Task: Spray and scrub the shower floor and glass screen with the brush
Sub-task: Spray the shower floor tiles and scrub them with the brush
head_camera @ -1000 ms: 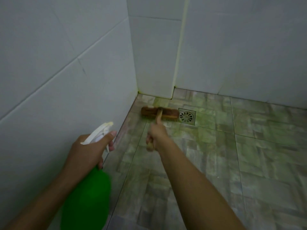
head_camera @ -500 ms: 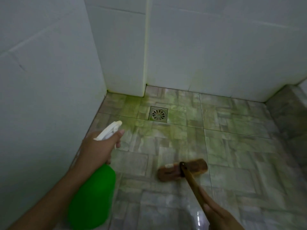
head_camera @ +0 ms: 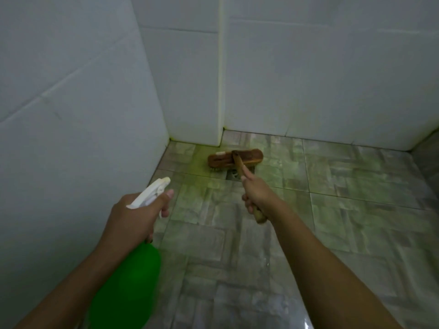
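Observation:
A wooden scrub brush (head_camera: pixel 235 158) lies head-down on the grey-green tiled shower floor (head_camera: pixel 344 186) near the far corner, just behind the floor drain (head_camera: pixel 232 175). My right hand (head_camera: pixel 257 194) grips its wooden handle, arm stretched forward. My left hand (head_camera: pixel 135 216) holds a green spray bottle (head_camera: pixel 128 286) by the neck, with its white trigger head (head_camera: pixel 149 192) pointing toward the far corner. No glass screen is in view.
White tiled walls (head_camera: pixel 71 115) close in the floor on the left and at the back, with a protruding corner column (head_camera: pixel 190 91). A raised grey ledge (head_camera: pixel 427 153) sits at the far right. Greenish staining marks the floor around the drain.
My right hand has pushed the brush from the middle of the floor forward to the far corner over the drain. The spray bottle stays in my left hand.

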